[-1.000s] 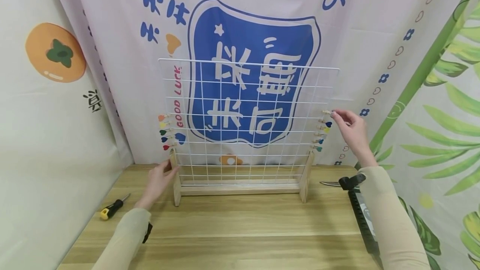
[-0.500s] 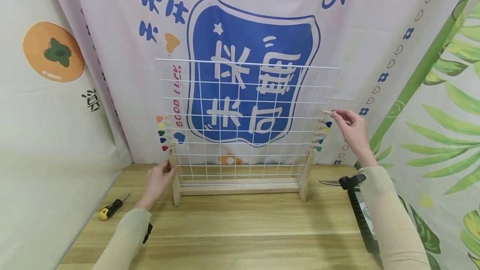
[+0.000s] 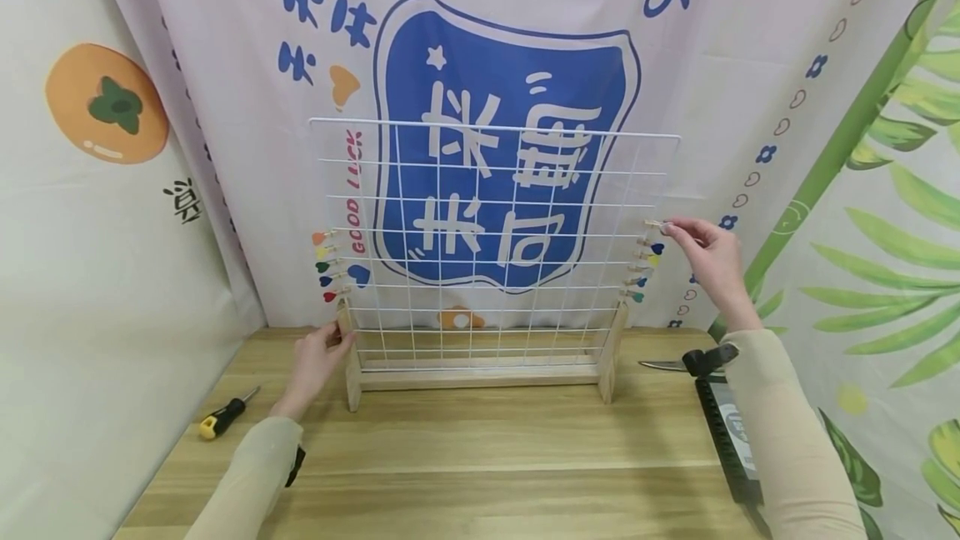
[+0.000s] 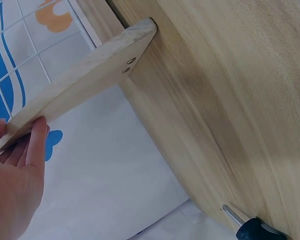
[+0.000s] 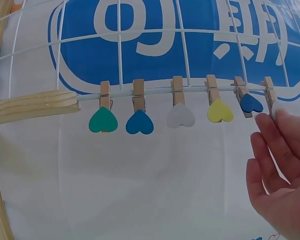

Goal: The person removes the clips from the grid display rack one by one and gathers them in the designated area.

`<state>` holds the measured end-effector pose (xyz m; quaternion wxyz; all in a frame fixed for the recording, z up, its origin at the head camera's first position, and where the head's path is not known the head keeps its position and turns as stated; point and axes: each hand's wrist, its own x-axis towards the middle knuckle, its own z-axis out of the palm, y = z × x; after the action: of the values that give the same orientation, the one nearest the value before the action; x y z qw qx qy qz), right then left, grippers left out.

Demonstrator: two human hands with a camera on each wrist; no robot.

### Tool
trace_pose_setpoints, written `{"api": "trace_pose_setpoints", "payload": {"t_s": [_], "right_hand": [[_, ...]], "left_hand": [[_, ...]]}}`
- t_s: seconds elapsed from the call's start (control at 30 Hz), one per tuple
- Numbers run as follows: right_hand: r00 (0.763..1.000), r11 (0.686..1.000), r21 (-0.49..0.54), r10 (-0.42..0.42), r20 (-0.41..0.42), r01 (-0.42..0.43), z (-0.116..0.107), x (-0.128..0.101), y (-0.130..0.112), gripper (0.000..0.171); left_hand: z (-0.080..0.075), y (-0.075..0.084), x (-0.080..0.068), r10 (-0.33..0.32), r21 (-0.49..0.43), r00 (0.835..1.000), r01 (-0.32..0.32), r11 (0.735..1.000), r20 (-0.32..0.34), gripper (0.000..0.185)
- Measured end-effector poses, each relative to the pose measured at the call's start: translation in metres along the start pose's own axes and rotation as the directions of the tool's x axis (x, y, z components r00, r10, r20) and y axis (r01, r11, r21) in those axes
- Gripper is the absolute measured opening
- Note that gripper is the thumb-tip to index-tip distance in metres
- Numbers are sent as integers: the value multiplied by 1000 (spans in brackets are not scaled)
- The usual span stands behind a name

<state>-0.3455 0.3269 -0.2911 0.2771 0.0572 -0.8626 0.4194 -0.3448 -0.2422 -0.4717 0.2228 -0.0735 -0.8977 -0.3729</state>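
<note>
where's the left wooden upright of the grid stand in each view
Head: the left wooden upright stands left of centre at the table's back edge, with the left hand holding it.
Left wrist: the same upright runs diagonally across the upper left, fingertips on its end.
Right wrist: not in it; the wood at the left edge is the other upright.
Shared landmark: the white wire grid, also seen at and.

White coated-metal wire grid panel (image 3: 495, 240) in a matt pale raw-wood stand (image 3: 480, 377); small wooden heart clips (image 5: 175, 107); smooth grained wooden table (image 3: 465, 457).
</note>
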Motion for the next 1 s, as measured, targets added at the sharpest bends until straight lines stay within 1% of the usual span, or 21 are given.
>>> {"api": "trace_pose_setpoints", "payload": {"t_s": [0.2, 0.37, 0.73, 1.0], "right_hand": [[1000, 1000, -11, -25, -17, 25, 0, 0, 1, 41], [999, 1000, -2, -18, -39, 18, 1, -1, 1, 41], [999, 1000, 5, 21, -34, -21, 1, -2, 2, 45], [996, 996, 29, 81, -37, -80, -9, -4, 8, 49]], "left_hand": [[1, -1, -1, 3, -2, 1000, -3, 1000, -3, 25], [1, -1, -3, 17, -11, 1000, -17, 1000, -6, 24], [1, -2, -2, 0, -12, 1000, 0, 1000, 6, 23], [0, 0, -1, -2, -20, 1000, 2, 1000, 4, 24]]}}
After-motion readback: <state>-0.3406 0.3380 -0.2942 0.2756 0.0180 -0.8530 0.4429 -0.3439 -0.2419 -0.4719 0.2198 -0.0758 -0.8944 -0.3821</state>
